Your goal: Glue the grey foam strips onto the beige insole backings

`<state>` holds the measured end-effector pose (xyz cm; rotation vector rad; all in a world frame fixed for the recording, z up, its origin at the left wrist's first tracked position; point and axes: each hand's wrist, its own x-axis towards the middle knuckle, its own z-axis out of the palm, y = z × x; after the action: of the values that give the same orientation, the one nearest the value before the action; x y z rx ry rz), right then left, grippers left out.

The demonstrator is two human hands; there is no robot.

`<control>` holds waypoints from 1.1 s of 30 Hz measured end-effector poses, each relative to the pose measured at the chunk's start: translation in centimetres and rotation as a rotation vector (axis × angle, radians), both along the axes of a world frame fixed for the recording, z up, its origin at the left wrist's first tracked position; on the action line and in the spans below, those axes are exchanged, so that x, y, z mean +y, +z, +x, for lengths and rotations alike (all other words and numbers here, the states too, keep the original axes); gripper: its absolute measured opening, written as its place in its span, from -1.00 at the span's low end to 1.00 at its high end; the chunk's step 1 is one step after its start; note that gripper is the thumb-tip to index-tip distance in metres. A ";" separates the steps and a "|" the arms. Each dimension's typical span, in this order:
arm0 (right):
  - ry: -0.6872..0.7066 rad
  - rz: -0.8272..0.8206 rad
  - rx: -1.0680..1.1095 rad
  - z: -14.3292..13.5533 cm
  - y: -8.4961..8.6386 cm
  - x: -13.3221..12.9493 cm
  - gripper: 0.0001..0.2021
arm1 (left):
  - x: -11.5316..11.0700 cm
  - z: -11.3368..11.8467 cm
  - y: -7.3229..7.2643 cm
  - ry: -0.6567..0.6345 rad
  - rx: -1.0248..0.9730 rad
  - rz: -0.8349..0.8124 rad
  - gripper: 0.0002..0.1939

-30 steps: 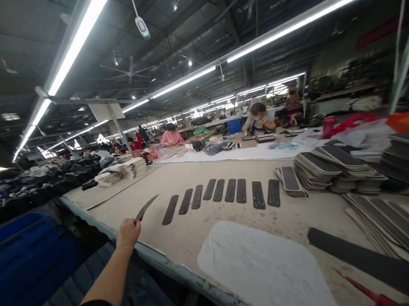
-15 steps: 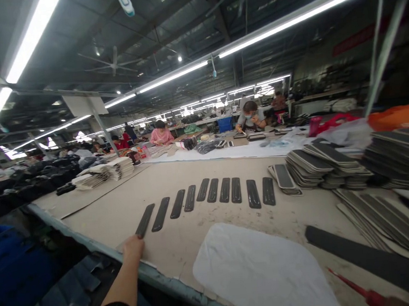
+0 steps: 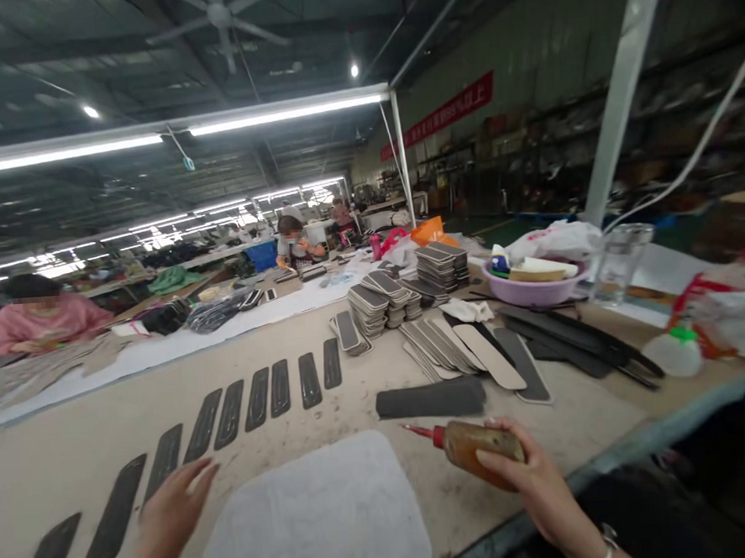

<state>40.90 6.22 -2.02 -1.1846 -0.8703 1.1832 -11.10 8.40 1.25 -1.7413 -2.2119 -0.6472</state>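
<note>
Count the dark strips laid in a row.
10: a row of dark strips from the picture's left edge, where one is cut off, past the left hand, which partly covers one, toward the stacks. Others may be hidden.

Bottle (image 3: pixel 468 450): translucent plastic, smooth
Black strips (image 3: pixel 258 400): glossy, wet-looking
White sheet (image 3: pixel 317 518): matt, faintly creased
Surface (image 3: pixel 349 411): matt, smudged
Basin (image 3: pixel 532 294): smooth plastic

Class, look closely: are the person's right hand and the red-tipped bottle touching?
Touching. The head view shows the right hand wrapped around the bottle, its thumb pressed along the side.
</note>
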 end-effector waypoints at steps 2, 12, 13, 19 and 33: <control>-0.029 0.007 0.041 0.7 0.6 0.0 -0.47 | 3.1 6.2 -1.0 -0.282 -0.024 -0.090 -0.72; -0.207 0.064 0.188 5.5 1.5 0.0 -0.51 | 11.0 29.1 -5.9 -0.859 0.103 -0.311 -0.69; -0.213 0.061 0.199 5.8 1.6 -0.1 -0.51 | 11.3 29.5 -6.0 -0.866 0.116 -0.327 -0.70; -0.234 0.067 0.276 7.1 2.2 -0.3 -0.52 | 12.9 29.8 -5.6 -0.890 0.199 -0.419 -0.72; -0.266 0.062 0.330 7.7 2.4 -0.5 -0.50 | 13.5 30.2 -5.3 -0.880 0.286 -0.501 -0.73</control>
<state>48.57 5.74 0.36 -0.9841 -0.4812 1.0853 19.10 21.86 -4.07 -2.8603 -1.4092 0.0577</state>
